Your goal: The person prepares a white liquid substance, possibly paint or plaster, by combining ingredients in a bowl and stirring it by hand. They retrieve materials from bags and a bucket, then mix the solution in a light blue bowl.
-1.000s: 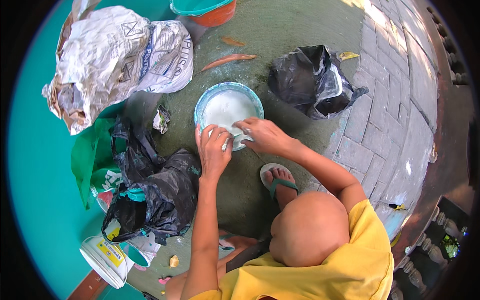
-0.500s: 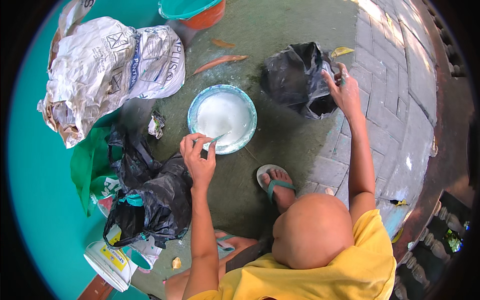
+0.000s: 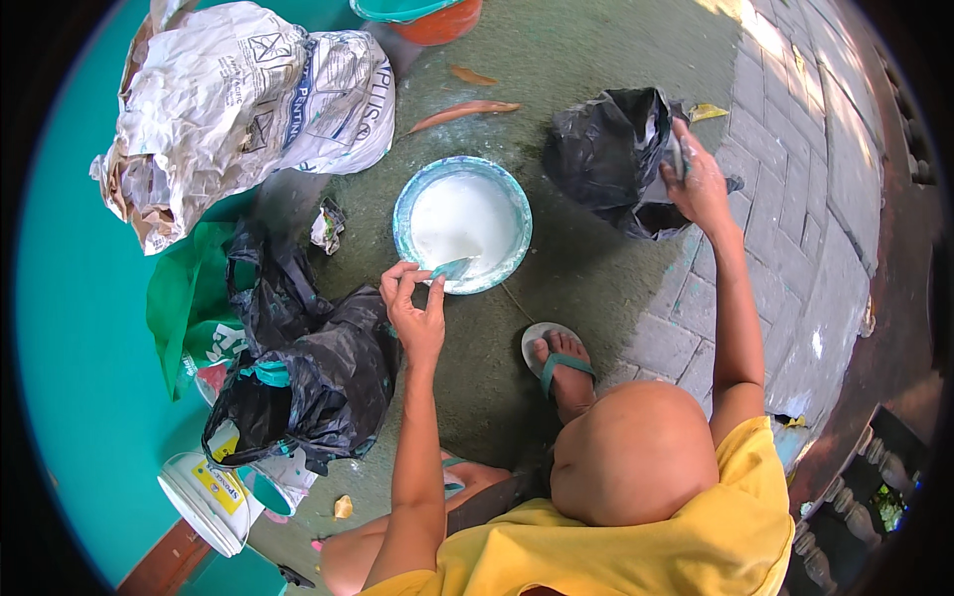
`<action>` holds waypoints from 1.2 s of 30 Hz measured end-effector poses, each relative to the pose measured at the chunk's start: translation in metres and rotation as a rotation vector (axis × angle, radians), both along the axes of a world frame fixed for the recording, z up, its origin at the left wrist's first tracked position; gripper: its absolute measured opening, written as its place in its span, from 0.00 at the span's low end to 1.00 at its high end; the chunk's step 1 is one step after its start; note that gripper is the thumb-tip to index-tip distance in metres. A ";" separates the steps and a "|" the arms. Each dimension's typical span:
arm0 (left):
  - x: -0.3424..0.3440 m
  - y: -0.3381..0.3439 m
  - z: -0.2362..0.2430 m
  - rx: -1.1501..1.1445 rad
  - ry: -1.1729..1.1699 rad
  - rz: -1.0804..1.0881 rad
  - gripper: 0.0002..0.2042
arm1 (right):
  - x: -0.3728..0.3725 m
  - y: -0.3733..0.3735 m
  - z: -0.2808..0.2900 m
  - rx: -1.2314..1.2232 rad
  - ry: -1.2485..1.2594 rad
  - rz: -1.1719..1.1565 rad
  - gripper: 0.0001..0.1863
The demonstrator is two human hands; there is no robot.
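My left hand (image 3: 412, 306) pinches a small, flat, teal-stained piece like a scraper blade (image 3: 453, 268) between thumb and fingers. Its tip reaches over the near rim of a round paint-smeared basin (image 3: 404, 221). White powder or paste (image 3: 459, 214) covers the basin's bottom. Off to the right, my right hand (image 3: 700, 187) grips the right side of an open black plastic bag (image 3: 596, 149), fingers curled at its mouth. Whitish residue shows on that hand and on the bag's edge. What lies inside the bag is hidden.
Left of the basin lie a big crumpled white sack (image 3: 224, 94), a green bag (image 3: 184, 308), another black plastic bag (image 3: 333, 372) and a tipped white bucket (image 3: 204, 502). An orange-and-teal tub (image 3: 437, 25) stands at the far edge. Grey paving (image 3: 785, 248) runs along the right.
The flat piece has turned, showing more of its face over the basin. My right hand has dipped its fingers further in at the bag's edge. The whole view has shifted slightly.
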State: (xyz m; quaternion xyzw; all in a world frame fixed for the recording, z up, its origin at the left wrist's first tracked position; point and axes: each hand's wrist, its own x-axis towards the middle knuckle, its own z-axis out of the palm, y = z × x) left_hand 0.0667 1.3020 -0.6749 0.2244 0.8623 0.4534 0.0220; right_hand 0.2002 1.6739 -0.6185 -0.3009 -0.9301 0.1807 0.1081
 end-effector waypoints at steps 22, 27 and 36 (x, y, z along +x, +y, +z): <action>0.006 -0.005 -0.009 0.165 -0.105 0.084 0.08 | -0.033 -0.025 -0.022 0.303 -0.125 0.286 0.28; 0.008 -0.004 -0.013 0.195 -0.126 0.108 0.09 | -0.016 -0.008 -0.033 0.156 0.108 0.142 0.30; 0.009 -0.004 -0.019 0.285 -0.206 0.130 0.09 | -0.029 0.001 -0.048 0.028 0.174 -0.114 0.29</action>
